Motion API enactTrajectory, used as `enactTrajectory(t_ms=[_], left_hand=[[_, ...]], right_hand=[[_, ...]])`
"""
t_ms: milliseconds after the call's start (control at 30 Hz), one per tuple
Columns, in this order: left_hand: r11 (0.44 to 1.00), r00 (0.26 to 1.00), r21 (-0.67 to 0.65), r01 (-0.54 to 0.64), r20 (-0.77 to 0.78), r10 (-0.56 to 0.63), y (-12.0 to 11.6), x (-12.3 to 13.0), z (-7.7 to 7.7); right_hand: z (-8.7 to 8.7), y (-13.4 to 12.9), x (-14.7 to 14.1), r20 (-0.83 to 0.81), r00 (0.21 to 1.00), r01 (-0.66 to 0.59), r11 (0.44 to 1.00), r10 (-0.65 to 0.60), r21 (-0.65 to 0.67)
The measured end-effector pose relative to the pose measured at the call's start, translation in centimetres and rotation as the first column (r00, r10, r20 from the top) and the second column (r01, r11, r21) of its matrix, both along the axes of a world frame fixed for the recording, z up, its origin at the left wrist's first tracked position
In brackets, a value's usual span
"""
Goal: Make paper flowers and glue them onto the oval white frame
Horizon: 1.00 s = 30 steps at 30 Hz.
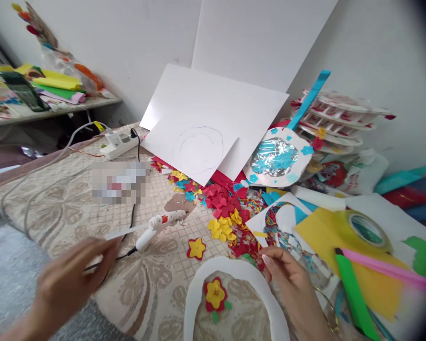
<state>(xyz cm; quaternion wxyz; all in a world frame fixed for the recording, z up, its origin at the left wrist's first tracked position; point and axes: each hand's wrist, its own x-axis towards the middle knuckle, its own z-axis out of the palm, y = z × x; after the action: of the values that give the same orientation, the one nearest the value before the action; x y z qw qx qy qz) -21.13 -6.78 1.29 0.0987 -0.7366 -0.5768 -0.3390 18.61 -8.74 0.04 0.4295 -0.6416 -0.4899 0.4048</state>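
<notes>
At the lower left, my left hand point(69, 282) is slightly blurred, its fingers loosely bent and no object visible in them. It hovers by the black cord and the white glue stick point(126, 232) in the back of a hot glue gun point(156, 229). My right hand point(291, 289) pinches thumb and finger together beside red paper scraps; whatever is between the tips is too small to make out. A white paper ring point(197, 293) lies in front of me. Inside its opening sits a red and yellow paper flower point(215, 294) with green leaves. Another yellow-on-red flower point(196, 248) lies beyond the ring.
Red paper flowers point(223, 199) and yellow ones point(222, 228) are heaped mid-table. White sheets point(213, 109) lean at the back beside a decorated round fan point(275, 156). Clear tape point(367, 229), yellow paper point(323, 232) and a green marker-like stick point(355, 293) crowd the right. A power strip point(119, 146) stands left.
</notes>
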Motion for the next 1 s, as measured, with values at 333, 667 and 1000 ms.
enactTrajectory(t_ms=[333,667,1000], left_hand=[[0.869,0.975,-0.456,-0.194,-0.19,0.118,14.4,-3.3,2.4],[0.809,0.96,-0.519,-0.277,-0.123,0.25,19.5,-3.6,-0.2],[0.815,0.965,-0.517,-0.261,-0.11,0.24,19.4,-3.7,-0.4]], right_hand=[[-0.4,0.1,0.3,-0.055,0.998,0.035,0.999,-0.035,0.007],[-0.5,0.3,0.5,-0.06,0.996,0.072,0.997,-0.071,0.006],[-0.8,0.4,0.6,-0.059,0.996,0.07,0.998,-0.07,-0.005]])
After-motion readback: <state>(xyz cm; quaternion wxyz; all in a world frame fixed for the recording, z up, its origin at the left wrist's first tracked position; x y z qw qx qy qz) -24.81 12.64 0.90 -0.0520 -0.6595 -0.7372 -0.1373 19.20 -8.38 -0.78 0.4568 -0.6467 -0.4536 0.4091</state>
